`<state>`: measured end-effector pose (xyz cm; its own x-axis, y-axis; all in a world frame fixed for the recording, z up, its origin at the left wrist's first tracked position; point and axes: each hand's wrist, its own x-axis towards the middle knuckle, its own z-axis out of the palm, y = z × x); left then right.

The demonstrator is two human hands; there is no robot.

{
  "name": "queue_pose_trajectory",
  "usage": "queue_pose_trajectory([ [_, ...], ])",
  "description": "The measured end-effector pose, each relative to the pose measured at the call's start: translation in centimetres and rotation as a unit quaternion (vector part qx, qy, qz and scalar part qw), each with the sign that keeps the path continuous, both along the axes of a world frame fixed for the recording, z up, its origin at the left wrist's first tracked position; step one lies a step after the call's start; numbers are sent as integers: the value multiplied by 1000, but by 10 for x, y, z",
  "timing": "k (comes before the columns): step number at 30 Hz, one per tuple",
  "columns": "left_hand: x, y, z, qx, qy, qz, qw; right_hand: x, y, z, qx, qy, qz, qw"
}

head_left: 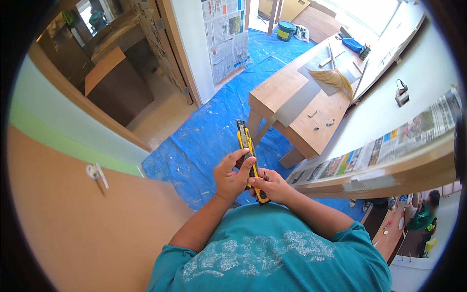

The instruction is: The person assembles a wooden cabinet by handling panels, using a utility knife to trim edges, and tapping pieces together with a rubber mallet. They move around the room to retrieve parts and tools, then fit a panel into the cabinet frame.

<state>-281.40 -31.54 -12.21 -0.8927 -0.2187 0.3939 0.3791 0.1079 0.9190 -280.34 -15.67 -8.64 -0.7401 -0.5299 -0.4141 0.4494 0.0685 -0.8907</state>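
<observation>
Both my hands are closed on a yellow and black utility knife (246, 139), held in front of my chest with its tip pointing away from me. My left hand (232, 176) wraps the middle of the knife, thumb and fingers pressed to its body. Lower down, my right hand (273, 186) grips the handle near its rear end. Whether any blade sticks out of the tip is too small to tell. Past the knife stands a wooden table (277, 90) with a grey sheet (295, 100) across its top.
Blue sheeting (194, 146) covers the floor. On the table lie a blond brush-like bundle (335, 79), small dark scraps (316, 129) and a blue bag (352, 45). A teal bucket (286, 31) stands beyond. A door (87, 219) is at my left; another person (425, 211) is at lower right.
</observation>
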Motion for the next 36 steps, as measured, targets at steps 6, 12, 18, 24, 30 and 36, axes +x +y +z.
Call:
queue_pose_trajectory([
  [6,-73,-54,0,5,-25,-18,1000,-73,-51,-4,19,-21,4,1000],
  [12,-151,-79,-25,3,-59,-27,998,-153,-75,-12,-14,-4,-1,1000],
  [18,-237,-107,-17,27,-30,-6,999,-274,-95,-35,26,118,93,988],
  [24,-322,-108,-2,-33,-17,30,999,-378,-106,-32,0,130,177,976],
  [30,-417,-107,-5,-30,-45,-59,997,-444,-92,-30,-19,109,83,990],
  [36,-514,-105,-20,-48,-33,-127,990,-497,-96,-45,8,119,-39,992],
])
